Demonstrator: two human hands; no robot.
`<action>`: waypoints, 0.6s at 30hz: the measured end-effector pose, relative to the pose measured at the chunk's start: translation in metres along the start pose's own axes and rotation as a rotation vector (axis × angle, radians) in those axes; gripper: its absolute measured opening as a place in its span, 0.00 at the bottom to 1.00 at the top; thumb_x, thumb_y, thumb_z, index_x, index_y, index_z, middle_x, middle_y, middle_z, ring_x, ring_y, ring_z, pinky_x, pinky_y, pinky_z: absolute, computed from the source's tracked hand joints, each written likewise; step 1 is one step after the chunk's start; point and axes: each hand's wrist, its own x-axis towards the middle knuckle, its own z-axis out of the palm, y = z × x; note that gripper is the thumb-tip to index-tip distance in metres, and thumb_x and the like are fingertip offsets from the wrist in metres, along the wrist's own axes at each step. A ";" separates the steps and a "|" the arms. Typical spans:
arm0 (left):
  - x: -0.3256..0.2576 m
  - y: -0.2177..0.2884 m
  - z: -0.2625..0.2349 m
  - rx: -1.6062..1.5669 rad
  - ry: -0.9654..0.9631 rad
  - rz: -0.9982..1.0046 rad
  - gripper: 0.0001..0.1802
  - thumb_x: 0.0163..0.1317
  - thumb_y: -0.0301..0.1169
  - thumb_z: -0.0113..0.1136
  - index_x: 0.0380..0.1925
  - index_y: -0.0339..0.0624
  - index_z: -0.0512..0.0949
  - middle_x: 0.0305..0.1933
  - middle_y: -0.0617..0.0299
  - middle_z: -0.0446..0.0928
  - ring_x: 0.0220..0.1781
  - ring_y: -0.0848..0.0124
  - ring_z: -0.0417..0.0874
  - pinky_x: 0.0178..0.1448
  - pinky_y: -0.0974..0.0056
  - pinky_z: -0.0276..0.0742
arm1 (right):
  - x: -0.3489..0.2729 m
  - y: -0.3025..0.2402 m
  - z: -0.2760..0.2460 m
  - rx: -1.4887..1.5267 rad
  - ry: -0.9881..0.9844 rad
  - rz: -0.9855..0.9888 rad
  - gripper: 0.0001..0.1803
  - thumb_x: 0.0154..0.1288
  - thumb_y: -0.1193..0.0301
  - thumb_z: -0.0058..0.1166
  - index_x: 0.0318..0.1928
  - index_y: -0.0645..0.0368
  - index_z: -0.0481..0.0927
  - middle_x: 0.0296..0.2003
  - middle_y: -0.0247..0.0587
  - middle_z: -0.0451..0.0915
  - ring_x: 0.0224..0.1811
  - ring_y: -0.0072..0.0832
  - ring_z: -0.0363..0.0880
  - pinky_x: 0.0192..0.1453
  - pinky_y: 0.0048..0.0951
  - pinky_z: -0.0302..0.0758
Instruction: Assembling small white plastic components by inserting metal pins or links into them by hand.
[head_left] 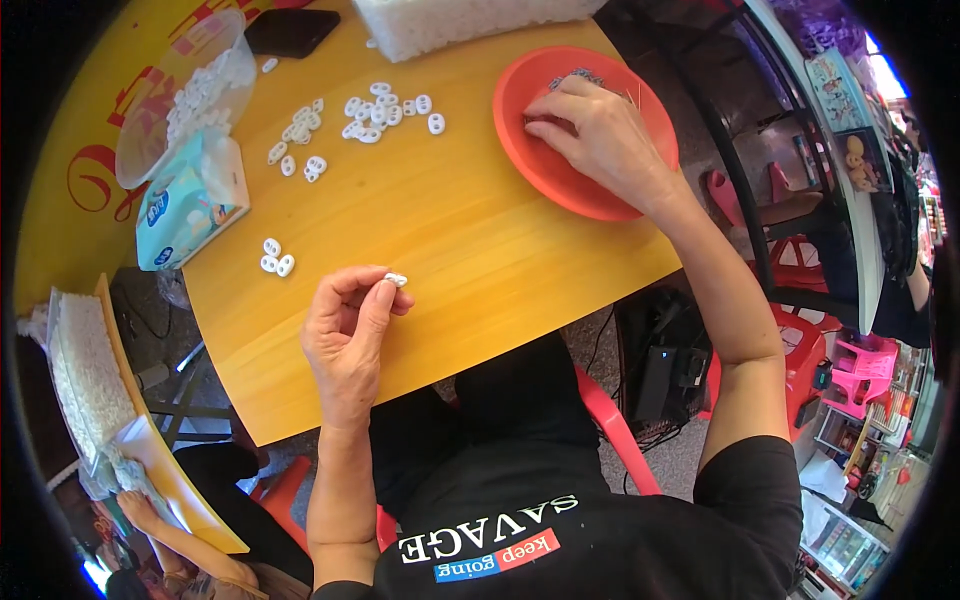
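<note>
My left hand (353,325) is over the near part of the table. Its thumb and fingers pinch a small white plastic piece with holes (396,280). Inside a red plastic bowl (553,183) at the right, my right hand (605,130) has its thumb and forefinger drawn together; what lies between them is too small to make out. Small grey metal-looking parts (588,75) show in the bowl beyond the fingers. Three matching white two-hole pieces (271,262) lie left of my left hand. Several more sit in a middle cluster (375,115) and a left cluster (300,128).
At the far left stand a clear tub (238,70) of white pieces and a tissue pack (195,200). A dark phone (292,32) and a large bag of white pieces (470,25) lie along the far edge. Another person's hand (140,510) works at a table lower left.
</note>
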 end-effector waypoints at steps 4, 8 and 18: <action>-0.001 -0.001 0.001 -0.007 -0.008 0.001 0.08 0.68 0.21 0.57 0.46 0.34 0.76 0.41 0.59 0.79 0.39 0.73 0.82 0.47 0.70 0.79 | -0.001 -0.001 0.002 -0.077 0.034 -0.043 0.07 0.61 0.68 0.61 0.36 0.57 0.84 0.34 0.41 0.81 0.35 0.43 0.83 0.40 0.40 0.80; -0.001 -0.001 0.001 0.020 -0.009 0.006 0.08 0.68 0.20 0.57 0.46 0.34 0.76 0.42 0.59 0.79 0.40 0.73 0.82 0.47 0.70 0.79 | 0.000 0.000 0.003 -0.110 0.054 -0.063 0.05 0.62 0.69 0.59 0.36 0.57 0.83 0.34 0.41 0.81 0.34 0.43 0.83 0.39 0.40 0.80; 0.001 0.000 0.001 0.029 -0.018 0.008 0.08 0.68 0.20 0.57 0.45 0.34 0.76 0.41 0.59 0.79 0.39 0.74 0.82 0.48 0.70 0.78 | -0.004 0.007 -0.017 -0.073 -0.014 0.029 0.07 0.63 0.68 0.57 0.38 0.56 0.83 0.35 0.41 0.81 0.38 0.42 0.82 0.42 0.39 0.79</action>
